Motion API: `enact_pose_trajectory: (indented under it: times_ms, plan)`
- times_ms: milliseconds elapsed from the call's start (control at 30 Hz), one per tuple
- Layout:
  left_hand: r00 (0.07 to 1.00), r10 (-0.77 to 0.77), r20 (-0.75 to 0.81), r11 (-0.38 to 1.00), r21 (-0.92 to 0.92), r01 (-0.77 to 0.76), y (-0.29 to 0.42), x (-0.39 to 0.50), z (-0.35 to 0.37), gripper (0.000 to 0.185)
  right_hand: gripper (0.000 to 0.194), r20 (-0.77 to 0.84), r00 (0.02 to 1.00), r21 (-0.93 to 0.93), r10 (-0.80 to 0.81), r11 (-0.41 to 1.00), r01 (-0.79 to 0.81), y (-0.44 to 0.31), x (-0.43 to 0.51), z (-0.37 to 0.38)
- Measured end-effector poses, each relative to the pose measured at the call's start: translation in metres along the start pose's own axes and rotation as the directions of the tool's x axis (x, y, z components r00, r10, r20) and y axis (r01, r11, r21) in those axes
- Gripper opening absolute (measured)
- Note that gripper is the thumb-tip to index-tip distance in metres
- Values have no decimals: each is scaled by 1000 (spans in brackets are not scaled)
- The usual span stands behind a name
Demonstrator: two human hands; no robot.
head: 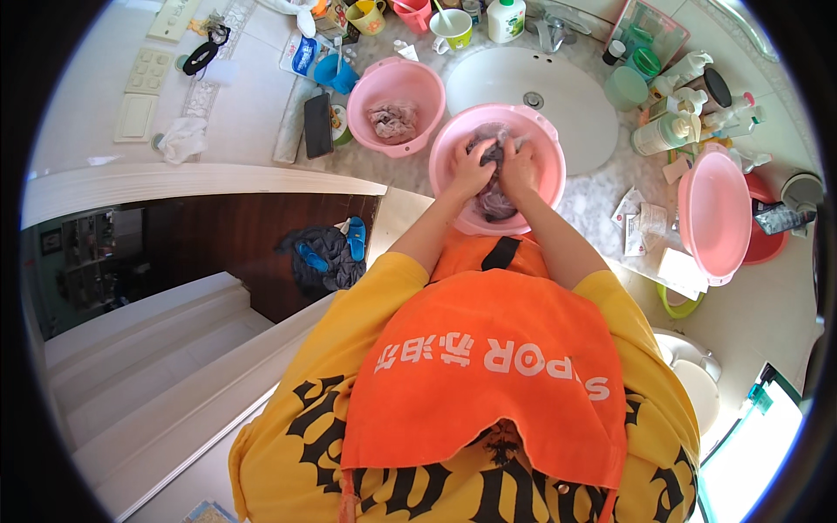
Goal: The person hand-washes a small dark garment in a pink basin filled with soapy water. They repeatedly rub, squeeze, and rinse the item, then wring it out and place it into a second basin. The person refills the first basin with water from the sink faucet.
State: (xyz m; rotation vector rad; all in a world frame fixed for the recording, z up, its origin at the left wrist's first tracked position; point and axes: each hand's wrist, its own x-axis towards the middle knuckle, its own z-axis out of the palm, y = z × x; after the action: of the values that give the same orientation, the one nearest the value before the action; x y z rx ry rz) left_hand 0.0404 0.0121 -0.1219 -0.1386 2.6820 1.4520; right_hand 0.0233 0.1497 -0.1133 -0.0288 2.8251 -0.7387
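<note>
A pink plastic basin (548,202) stands at the front of the counter, partly over the edge of the white sink. Inside it lies a wet, dark grey and purplish cloth (495,204), bunched up, in what looks like sudsy water. My left hand (472,168) grips the cloth from the left with curled fingers. Close beside it, my right hand (519,170) holds the same cloth from the right. Some fingertips are hidden in the folds. To the left, a second pink basin (361,108) holds a crumpled greyish-pink cloth (393,121).
Behind the basin is the sink (588,111) with a metal faucet (554,29). A dark phone (318,125) leans at the left. Cups, including a blue cup (336,74), line the back. Pump bottles (660,134) crowd the right, near an empty pink basin (716,212) and small packets (634,229).
</note>
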Motion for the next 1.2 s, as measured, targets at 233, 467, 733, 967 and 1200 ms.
enact_pose_trajectory:
  times_ms: [233,467,733,967,1200]
  plan:
    - [872,-262,415,35,-898,438,33,18,-36,34,28,-41,981,370,-192,909,193,-63,-36,-53]
    - [880,-131,457,22,-886,463,35,15,-31,21,25,-145,919,123,-365,915,383,-105,-75,-83]
    - [851,-289,439,12,-887,461,48,3,-8,23,23,-87,988,57,-129,989,134,-82,-29,-70]
    - [903,-295,313,370,-834,410,41,9,-44,18,43,42,995,175,95,979,-101,-20,5,-66]
    - [990,-70,123,876,-467,120,25,2,-45,46,63,-48,979,-2,-198,980,198,3,-23,-14]
